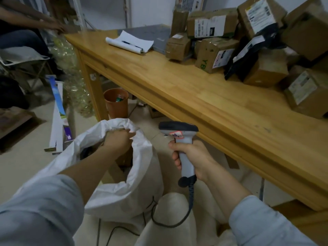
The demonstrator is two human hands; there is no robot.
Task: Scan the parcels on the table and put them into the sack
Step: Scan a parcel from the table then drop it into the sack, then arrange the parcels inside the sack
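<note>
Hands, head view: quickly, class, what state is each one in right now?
Left hand: closed, gripping the rim of the sack.
Right hand: closed round the handle of the scanner.

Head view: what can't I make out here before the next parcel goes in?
- Inside of the sack: mostly hidden by the left hand gripping its rim and by the folded cloth.
- Labels on the parcels: too blurred to read.
- Far end of the pile: cut off by the right edge of the frame.
- Window of the scanner: faces away from the camera. The right hand wraps the handle and hides the trigger.
</note>
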